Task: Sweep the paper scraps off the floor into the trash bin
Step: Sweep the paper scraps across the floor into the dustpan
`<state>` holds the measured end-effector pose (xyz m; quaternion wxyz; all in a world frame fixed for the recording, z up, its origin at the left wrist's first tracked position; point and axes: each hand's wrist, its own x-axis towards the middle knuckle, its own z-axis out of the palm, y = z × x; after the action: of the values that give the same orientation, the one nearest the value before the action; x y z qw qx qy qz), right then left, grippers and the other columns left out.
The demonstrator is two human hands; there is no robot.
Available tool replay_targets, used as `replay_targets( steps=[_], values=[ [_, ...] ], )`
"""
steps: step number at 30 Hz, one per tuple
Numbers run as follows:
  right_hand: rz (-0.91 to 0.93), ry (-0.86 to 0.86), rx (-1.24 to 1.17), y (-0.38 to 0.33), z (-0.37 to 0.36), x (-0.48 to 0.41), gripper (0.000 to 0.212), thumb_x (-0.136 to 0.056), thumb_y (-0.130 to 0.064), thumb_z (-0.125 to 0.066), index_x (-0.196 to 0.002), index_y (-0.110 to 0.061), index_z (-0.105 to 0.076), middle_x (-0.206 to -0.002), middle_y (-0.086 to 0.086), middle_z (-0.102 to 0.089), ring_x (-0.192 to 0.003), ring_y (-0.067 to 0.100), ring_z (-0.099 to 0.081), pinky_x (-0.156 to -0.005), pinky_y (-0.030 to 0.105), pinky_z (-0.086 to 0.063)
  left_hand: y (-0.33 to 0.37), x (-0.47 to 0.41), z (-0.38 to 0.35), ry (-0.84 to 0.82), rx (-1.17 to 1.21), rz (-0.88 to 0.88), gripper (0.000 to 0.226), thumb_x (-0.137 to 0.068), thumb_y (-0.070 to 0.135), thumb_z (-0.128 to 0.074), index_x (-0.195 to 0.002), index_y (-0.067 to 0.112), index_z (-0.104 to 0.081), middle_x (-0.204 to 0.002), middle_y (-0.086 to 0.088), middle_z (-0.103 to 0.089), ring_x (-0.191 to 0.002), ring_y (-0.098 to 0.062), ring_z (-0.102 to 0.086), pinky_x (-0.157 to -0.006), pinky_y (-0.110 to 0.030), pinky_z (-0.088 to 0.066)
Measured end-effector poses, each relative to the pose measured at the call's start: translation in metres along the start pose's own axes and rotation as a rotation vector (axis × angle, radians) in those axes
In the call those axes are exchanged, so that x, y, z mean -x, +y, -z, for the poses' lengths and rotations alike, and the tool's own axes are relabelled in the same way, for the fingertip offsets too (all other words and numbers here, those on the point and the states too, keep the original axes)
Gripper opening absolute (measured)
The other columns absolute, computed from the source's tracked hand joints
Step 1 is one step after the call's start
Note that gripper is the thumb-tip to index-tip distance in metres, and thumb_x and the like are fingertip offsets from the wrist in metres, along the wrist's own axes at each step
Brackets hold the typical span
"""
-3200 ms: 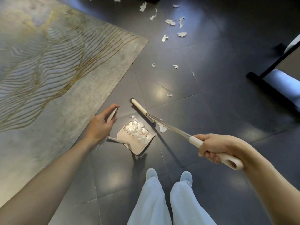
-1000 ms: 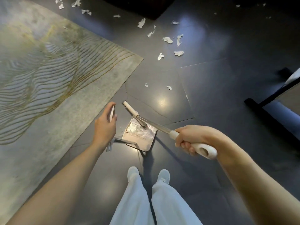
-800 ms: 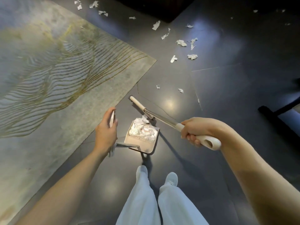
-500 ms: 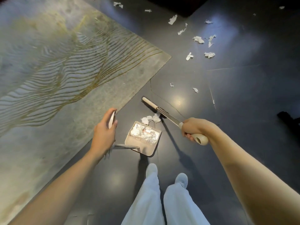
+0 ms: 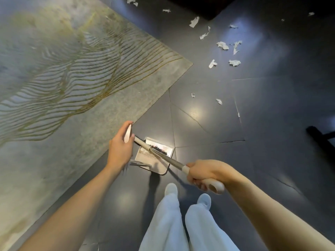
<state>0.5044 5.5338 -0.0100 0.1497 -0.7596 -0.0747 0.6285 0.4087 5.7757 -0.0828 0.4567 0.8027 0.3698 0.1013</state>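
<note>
Rug (image 5: 72,78) grey-green with gold wavy lines; floor (image 5: 272,133) dark grey; paper scraps (image 5: 234,62) white; dustpan (image 5: 160,169) beige; broom grip (image 5: 215,186) cream; trousers (image 5: 163,229) pale blue-white.

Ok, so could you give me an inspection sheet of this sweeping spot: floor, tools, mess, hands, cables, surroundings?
Surface: dark glossy tiled floor; a grey rug with gold wavy lines covers its left part.
Job's things: beige plastic dustpan on the floor; broom with metal shaft and beige grip, its head over the pan. Trash bin not in view.
Clutter: torn white paper scraps scattered on the floor farther ahead.
Hands: left hand holds the white dustpan handle; right hand grips the broom.
Cables: nothing seen.
Surroundings: dark furniture leg at right; the person's white trousers below.
</note>
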Motion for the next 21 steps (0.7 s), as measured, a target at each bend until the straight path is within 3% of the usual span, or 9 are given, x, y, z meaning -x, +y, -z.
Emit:
replay_targets(
  steps=[2, 4, 7, 10, 12, 15, 17, 19, 21],
  values=[
    [-0.015, 0.0, -0.132, 0.002, 0.006, 0.006, 0.023, -0.089, -0.022, -0.056, -0.106, -0.008, -0.063, -0.059, 0.0, -0.055, -0.033, 0.003, -0.049, -0.039, 0.012, -0.041, 0.005, -0.007, -0.005, -0.032, -0.003, -0.017, 0.046, -0.092, 0.015, -0.057, -0.114, 0.055, -0.052, -0.105, -0.012, -0.066, -0.065, -0.012, -0.063, -0.064, -0.038, -0.054],
    [-0.036, 0.004, -0.204, 0.0, 0.019, 0.015, 0.026, -0.09, -0.016, -0.054, -0.111, -0.001, -0.061, -0.056, 0.002, -0.052, -0.028, 0.003, -0.046, -0.035, 0.011, -0.037, 0.012, -0.016, -0.006, -0.053, -0.01, -0.053, 0.048, -0.092, 0.015, -0.057, -0.113, 0.058, -0.051, -0.1, 0.003, -0.067, -0.057, -0.008, -0.058, -0.059, -0.037, -0.054],
    [-0.006, 0.002, -0.321, -0.003, 0.05, 0.029, 0.044, -0.09, -0.001, -0.045, -0.134, 0.009, -0.045, -0.06, 0.005, -0.044, -0.025, 0.003, -0.04, -0.029, 0.014, -0.032, 0.03, -0.035, -0.008, -0.047, 0.018, -0.087, 0.046, -0.091, 0.013, -0.057, -0.115, 0.051, -0.052, -0.102, 0.016, -0.063, -0.087, -0.033, -0.066, -0.076, -0.049, -0.055],
    [-0.032, 0.051, -0.416, 0.0, 0.093, 0.047, 0.04, -0.09, -0.006, -0.05, -0.129, -0.004, -0.054, -0.049, 0.002, -0.049, -0.033, 0.008, -0.043, -0.034, 0.016, -0.036, 0.066, -0.062, -0.024, -0.034, 0.006, -0.169, 0.048, -0.091, 0.015, -0.057, -0.111, 0.057, -0.05, -0.094, 0.028, -0.059, -0.073, -0.028, -0.061, -0.075, -0.043, -0.051],
    [0.0, 0.112, -0.475, 0.004, 0.127, 0.055, 0.033, -0.09, -0.01, -0.054, -0.123, -0.011, -0.058, -0.048, 0.0, -0.049, -0.036, 0.008, -0.042, -0.036, 0.016, -0.037, 0.098, -0.087, -0.041, -0.024, 0.026, -0.228, 0.046, -0.092, 0.014, -0.056, -0.114, 0.054, -0.05, -0.099, 0.024, -0.059, -0.075, -0.024, -0.06, -0.077, -0.046, -0.052],
    [0.07, 0.204, -0.656, 0.013, 0.18, 0.058, 0.027, -0.092, -0.009, -0.054, -0.117, -0.017, -0.059, -0.046, -0.001, -0.047, -0.033, 0.006, -0.039, -0.034, 0.015, -0.035, 0.153, -0.131, -0.077, -0.004, 0.066, -0.287, 0.044, -0.092, 0.014, -0.057, -0.117, 0.049, -0.05, -0.111, 0.0, -0.064, -0.094, -0.033, -0.062, -0.084, -0.049, -0.051],
    [0.123, 0.248, -0.743, 0.017, 0.215, 0.056, 0.029, -0.092, -0.006, -0.052, -0.117, -0.02, -0.058, -0.051, 0.002, -0.047, -0.034, 0.006, -0.039, -0.034, 0.015, -0.036, 0.195, -0.165, -0.107, 0.017, 0.079, -0.341, 0.042, -0.091, 0.013, -0.058, -0.122, 0.041, -0.052, -0.12, -0.001, -0.062, -0.105, -0.027, -0.059, -0.091, -0.04, -0.047],
    [0.181, 0.281, -0.785, 0.019, 0.254, 0.053, 0.033, -0.091, -0.005, -0.051, -0.118, -0.023, -0.056, -0.061, 0.005, -0.049, -0.038, 0.007, -0.041, -0.036, 0.017, -0.039, 0.241, -0.198, -0.14, 0.049, 0.089, -0.411, 0.04, -0.09, 0.012, -0.058, -0.125, 0.033, -0.054, -0.12, 0.006, -0.062, -0.1, -0.011, -0.056, -0.088, -0.02, -0.041],
    [0.23, 0.336, -0.792, 0.021, 0.301, 0.049, 0.035, -0.091, -0.006, -0.052, -0.119, -0.028, -0.052, -0.063, 0.005, -0.05, -0.04, 0.007, -0.043, -0.037, 0.018, -0.039, 0.289, -0.232, -0.169, 0.062, 0.123, -0.45, 0.039, -0.091, 0.012, -0.057, -0.125, 0.03, -0.055, -0.112, 0.009, -0.061, -0.09, 0.0, -0.052, -0.08, -0.012, -0.038]
  ],
)
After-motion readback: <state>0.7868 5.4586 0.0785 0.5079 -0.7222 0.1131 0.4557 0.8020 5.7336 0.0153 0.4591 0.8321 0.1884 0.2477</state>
